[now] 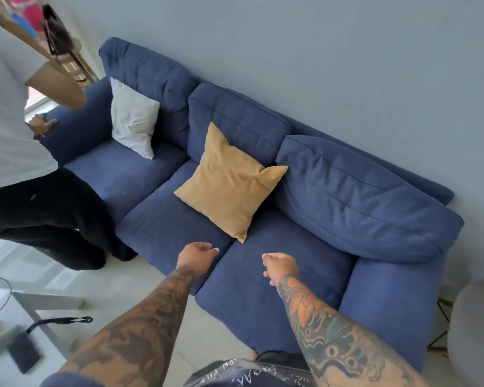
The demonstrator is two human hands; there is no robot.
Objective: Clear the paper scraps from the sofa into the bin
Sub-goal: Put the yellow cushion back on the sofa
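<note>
- Your left hand and right hand hover over the sofa seat, fingers curled loosely, gripping nothing visible.
- No scraps show; yellow cushion lies just beyond.

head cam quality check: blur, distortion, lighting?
Head view: strong wide-angle tilt, wall and blue sofa run diagonally; bottom-left table items and grey object at right edge motion-smeared; left hand and right hand fairly sharp; lighting soft and even, window at left edge blown out; yellow cushion crisp.
</note>
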